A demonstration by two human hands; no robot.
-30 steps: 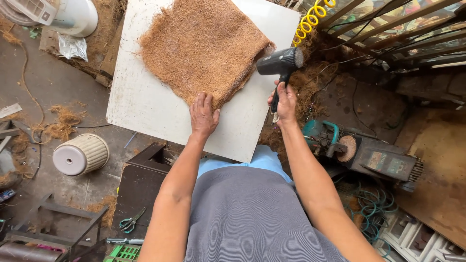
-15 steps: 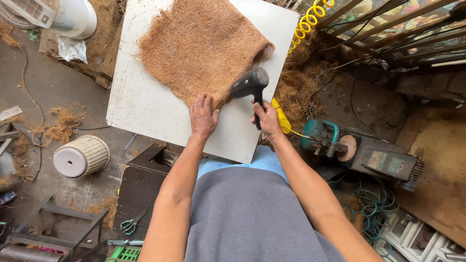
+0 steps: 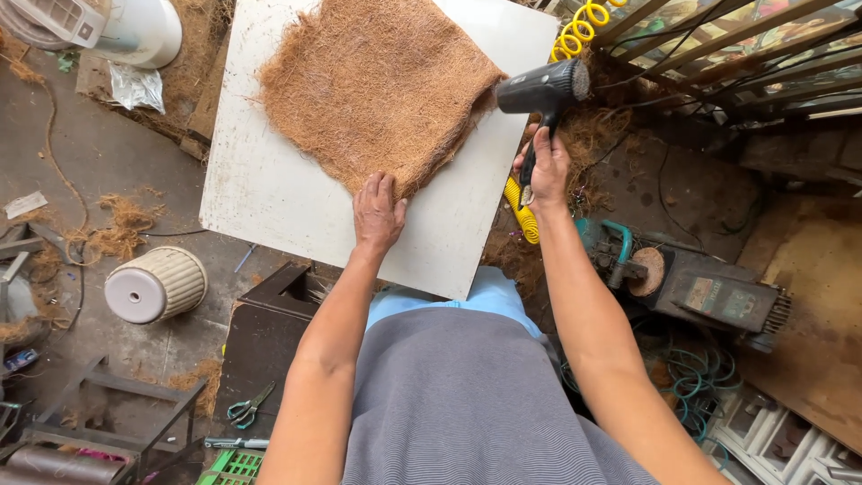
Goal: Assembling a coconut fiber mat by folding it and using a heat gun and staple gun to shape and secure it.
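Hands work a brown coconut-fibre mat point(image 3: 382, 90) laid on a white board point(image 3: 269, 193) in a cluttered workshop. As to progress, the mat already lies flat as a formed sheet with ragged edges, and by the look of it the work along its near edge is not finished. The person's left hand point(image 3: 377, 214) lies palm down, fingers spread flat, pressing the mat's near edge against the board. The right hand point(image 3: 543, 171) is closed tight around the handle of a black blower point(image 3: 539, 90), held at the board's right edge with its barrel level with the mat's right side. A coiled yellow hose point(image 3: 579, 22) hangs behind it. Lower left, a ribbed cream pot point(image 3: 157, 283) lies on the fibre-littered floor, with scissors point(image 3: 247, 409) near a dark stand.
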